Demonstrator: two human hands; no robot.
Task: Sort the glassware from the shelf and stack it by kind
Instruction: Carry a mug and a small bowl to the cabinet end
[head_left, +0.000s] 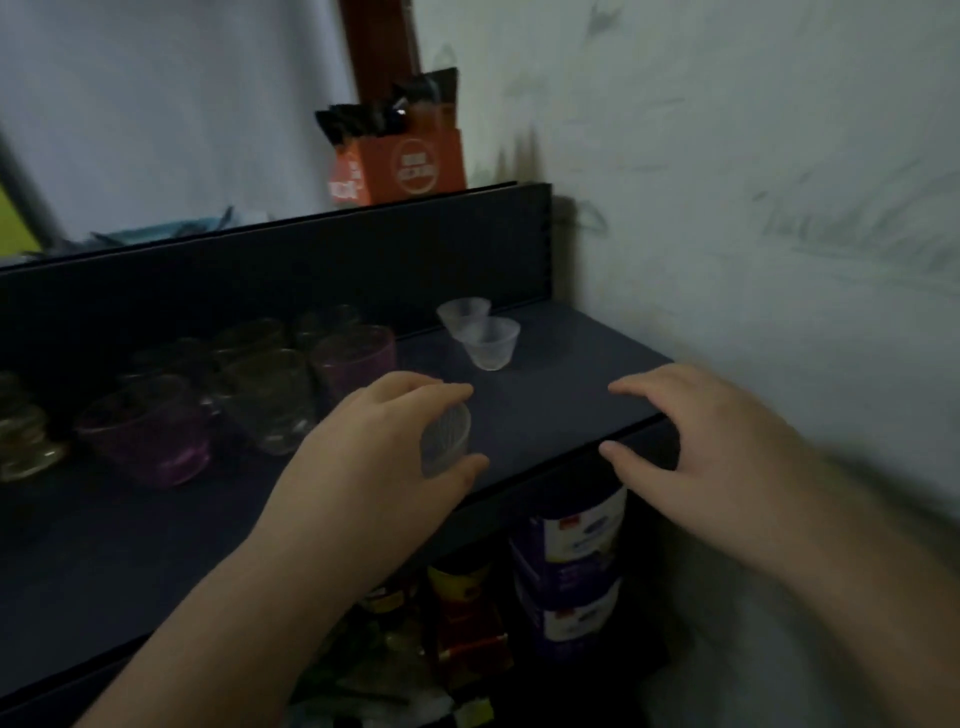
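My left hand (374, 452) grips a small ribbed clear cup (445, 439) between fingers and thumb, just above the dark shelf (545, 410). Two more small clear cups (480, 332) stand side by side, touching, near the shelf's back right. To the left stands a cluster of larger glasses: purple-tinted ones (148, 434) and clear ones (270, 400). My right hand (691, 441) hovers over the shelf's front right corner, fingers spread and loosely bent, holding nothing.
An orange box (410, 166) with black sachets sits on the ledge behind the shelf's dark back panel. A white wall closes the right side. Below the shelf are stacked purple-and-white tins (571, 566) and packets. A jar (23, 441) stands at far left.
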